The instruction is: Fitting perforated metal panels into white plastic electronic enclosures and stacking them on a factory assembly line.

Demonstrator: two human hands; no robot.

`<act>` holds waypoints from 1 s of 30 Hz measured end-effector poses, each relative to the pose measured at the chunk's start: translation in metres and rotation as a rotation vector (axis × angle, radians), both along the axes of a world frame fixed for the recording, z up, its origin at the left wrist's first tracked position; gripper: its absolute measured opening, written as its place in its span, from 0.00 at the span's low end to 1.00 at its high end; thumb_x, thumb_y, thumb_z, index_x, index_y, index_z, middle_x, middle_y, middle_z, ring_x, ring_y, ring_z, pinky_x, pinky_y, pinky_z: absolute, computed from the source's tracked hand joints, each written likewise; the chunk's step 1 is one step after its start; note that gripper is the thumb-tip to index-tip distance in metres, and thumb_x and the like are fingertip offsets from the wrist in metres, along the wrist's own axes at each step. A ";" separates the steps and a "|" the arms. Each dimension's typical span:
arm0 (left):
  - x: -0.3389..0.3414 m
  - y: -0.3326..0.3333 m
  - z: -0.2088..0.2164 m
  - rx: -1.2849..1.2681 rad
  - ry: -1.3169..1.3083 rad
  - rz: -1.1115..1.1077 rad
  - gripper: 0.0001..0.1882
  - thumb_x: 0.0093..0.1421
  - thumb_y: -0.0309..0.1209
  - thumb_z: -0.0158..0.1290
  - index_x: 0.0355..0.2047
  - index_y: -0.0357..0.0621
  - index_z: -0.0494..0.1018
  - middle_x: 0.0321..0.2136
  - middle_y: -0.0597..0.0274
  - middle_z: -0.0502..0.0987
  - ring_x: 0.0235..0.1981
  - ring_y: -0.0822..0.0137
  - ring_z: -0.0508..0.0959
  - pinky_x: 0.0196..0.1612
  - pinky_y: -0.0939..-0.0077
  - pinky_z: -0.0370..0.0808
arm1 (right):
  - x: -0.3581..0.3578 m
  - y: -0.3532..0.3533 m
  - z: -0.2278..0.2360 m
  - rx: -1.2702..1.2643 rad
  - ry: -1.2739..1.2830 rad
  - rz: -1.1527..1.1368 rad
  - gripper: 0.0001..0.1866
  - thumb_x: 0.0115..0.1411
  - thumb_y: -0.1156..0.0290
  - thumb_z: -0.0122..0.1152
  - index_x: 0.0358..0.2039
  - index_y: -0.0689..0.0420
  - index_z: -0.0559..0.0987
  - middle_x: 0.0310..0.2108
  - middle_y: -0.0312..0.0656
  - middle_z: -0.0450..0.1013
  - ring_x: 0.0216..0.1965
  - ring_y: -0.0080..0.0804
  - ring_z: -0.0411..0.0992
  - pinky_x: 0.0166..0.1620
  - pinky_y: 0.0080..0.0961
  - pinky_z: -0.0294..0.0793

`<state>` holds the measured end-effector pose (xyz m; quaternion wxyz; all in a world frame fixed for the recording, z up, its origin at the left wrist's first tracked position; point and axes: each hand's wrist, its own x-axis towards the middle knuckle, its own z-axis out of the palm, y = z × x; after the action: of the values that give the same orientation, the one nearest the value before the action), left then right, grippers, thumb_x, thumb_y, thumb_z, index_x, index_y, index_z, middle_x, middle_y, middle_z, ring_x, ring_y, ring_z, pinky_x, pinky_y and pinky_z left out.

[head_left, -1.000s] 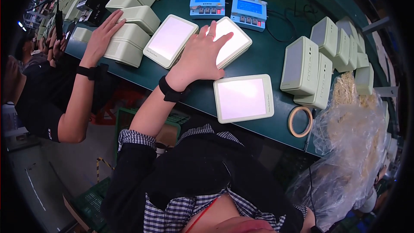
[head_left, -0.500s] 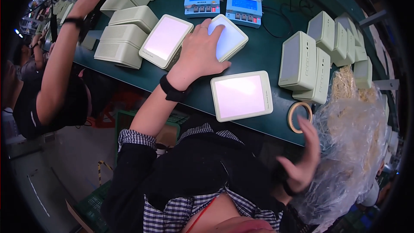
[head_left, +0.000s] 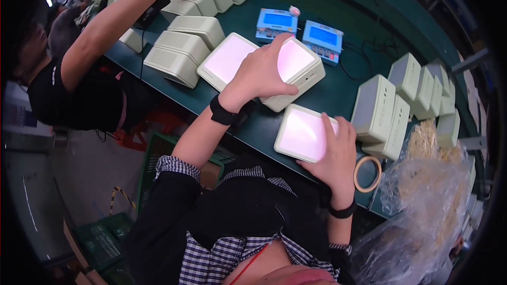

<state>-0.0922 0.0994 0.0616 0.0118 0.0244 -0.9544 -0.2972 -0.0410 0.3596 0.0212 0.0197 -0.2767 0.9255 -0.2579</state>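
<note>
My left hand [head_left: 256,76] is wrapped over the left end of a cream box-shaped device with a lit, pinkish-white screen [head_left: 296,58]. That device is tilted, so its side with small ports shows. At the table's near edge lies a second lit device [head_left: 301,134]. My right hand [head_left: 338,153] clasps its right end, thumb at the near side and fingers over the far corner. A third lit device [head_left: 224,58] rests to the left, partly covered by my left hand. Behind them stand two blue testers with small displays, a left one [head_left: 277,22] and a right one [head_left: 322,39].
Several cream devices [head_left: 177,55] stand in rows at the left, and more [head_left: 372,108] at the right. A tape roll [head_left: 367,174] lies by the right edge, next to clear plastic wrapping [head_left: 422,200]. A co-worker's arm [head_left: 111,26] reaches over the left rows.
My right hand has come in from the lower right and taken hold of the near device. Under my left hand, the middle device has tilted, its screen turning from bluish to pinkish. The view has shifted.
</note>
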 end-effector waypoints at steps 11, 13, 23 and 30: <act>0.052 -0.023 -0.001 1.061 0.254 -0.014 0.56 0.37 0.36 0.71 0.65 0.45 0.52 0.51 0.42 0.73 0.55 0.53 0.74 0.54 0.60 0.73 | 0.007 -0.034 -0.014 0.280 0.276 -0.053 0.42 0.54 0.56 0.67 0.67 0.50 0.61 0.69 0.51 0.50 0.70 0.58 0.47 0.64 0.65 0.50; 0.054 -0.024 -0.002 1.094 0.247 -0.015 0.56 0.37 0.36 0.70 0.65 0.45 0.52 0.51 0.41 0.73 0.55 0.53 0.74 0.54 0.61 0.73 | 0.005 -0.039 -0.017 0.283 0.246 -0.056 0.40 0.56 0.57 0.64 0.67 0.50 0.61 0.70 0.51 0.49 0.70 0.57 0.46 0.64 0.65 0.49; 0.051 -0.012 -0.007 1.300 0.209 -0.066 0.52 0.41 0.33 0.65 0.65 0.41 0.51 0.49 0.42 0.73 0.53 0.54 0.74 0.55 0.62 0.71 | -0.015 -0.059 -0.027 0.258 0.318 -0.028 0.38 0.57 0.61 0.64 0.67 0.49 0.61 0.70 0.51 0.50 0.70 0.55 0.48 0.64 0.64 0.49; 0.052 -0.011 -0.013 1.259 0.196 -0.066 0.51 0.41 0.33 0.65 0.65 0.41 0.51 0.49 0.43 0.74 0.52 0.55 0.75 0.56 0.63 0.70 | -0.016 -0.055 -0.021 0.212 0.293 -0.002 0.39 0.56 0.59 0.65 0.66 0.51 0.62 0.69 0.52 0.50 0.69 0.57 0.48 0.64 0.64 0.49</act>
<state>-0.0398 0.0882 0.0490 0.0734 -0.0303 -0.5915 -0.8024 -0.0573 0.3049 0.0002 -0.0865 -0.3069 0.9407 -0.1157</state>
